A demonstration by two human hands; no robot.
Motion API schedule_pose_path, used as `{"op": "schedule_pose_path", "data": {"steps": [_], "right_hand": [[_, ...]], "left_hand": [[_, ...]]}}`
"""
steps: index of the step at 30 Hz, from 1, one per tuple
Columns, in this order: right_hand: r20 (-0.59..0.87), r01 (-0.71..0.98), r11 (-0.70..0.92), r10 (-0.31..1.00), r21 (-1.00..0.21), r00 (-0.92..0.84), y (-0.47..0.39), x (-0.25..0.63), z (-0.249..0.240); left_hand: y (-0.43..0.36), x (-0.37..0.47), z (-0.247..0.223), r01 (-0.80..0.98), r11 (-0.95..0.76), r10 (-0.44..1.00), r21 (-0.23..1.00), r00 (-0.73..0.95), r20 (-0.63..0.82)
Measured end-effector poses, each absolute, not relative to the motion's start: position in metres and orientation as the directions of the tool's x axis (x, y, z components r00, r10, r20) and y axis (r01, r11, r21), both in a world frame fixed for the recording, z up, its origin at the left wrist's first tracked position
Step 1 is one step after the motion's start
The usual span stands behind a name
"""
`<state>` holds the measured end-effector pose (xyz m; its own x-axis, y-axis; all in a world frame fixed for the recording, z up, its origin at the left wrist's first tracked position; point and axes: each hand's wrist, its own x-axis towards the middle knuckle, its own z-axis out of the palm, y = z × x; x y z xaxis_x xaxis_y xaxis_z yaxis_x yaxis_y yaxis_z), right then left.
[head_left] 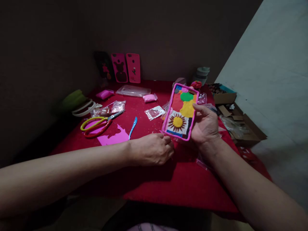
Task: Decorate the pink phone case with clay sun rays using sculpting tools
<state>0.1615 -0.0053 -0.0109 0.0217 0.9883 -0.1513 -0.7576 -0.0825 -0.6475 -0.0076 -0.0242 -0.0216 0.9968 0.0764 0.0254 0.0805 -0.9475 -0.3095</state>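
Observation:
My right hand (205,125) grips a phone case (185,104) by its right side, thumb on the front edge. The case is tilted up toward me, with a pink rim, patches of coloured clay and a yellow sunflower with brown petals on white. My left hand (154,149) is low over the red cloth, just left of the case's lower end. Its fingers are curled together, and whatever they hold, if anything, is hidden. Left of that hand lie a blue modelling tool (133,127), a cut pink sheet (114,136) and scissors (102,125) with yellow and red handles.
Decorated phone cases (133,68) lean on the back wall. A clear case (133,91), a pink clay packet (149,98) and small plastic bags (154,113) lie on the red cloth (149,186). A bottle (202,75) stands back right; cardboard boxes (250,128) sit beyond the right edge.

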Motion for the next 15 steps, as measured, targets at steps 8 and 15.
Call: {"op": "schedule_pose_path", "data": {"steps": [8, 15], "right_hand": [[-0.192, -0.735, -0.144, 0.981, -0.662, -0.02, -0.009, 0.154, -0.017], [-0.231, -0.744, -0.19, 0.972, -0.64, -0.05, -0.011, 0.149, -0.021]], "left_hand": [[-0.028, -0.029, -0.025, 0.026, -0.976, 0.019, -0.214, 0.999, 0.031], [-0.056, -0.04, -0.017, -0.042, -0.988, -0.047, -0.145, 0.998, 0.031]]}}
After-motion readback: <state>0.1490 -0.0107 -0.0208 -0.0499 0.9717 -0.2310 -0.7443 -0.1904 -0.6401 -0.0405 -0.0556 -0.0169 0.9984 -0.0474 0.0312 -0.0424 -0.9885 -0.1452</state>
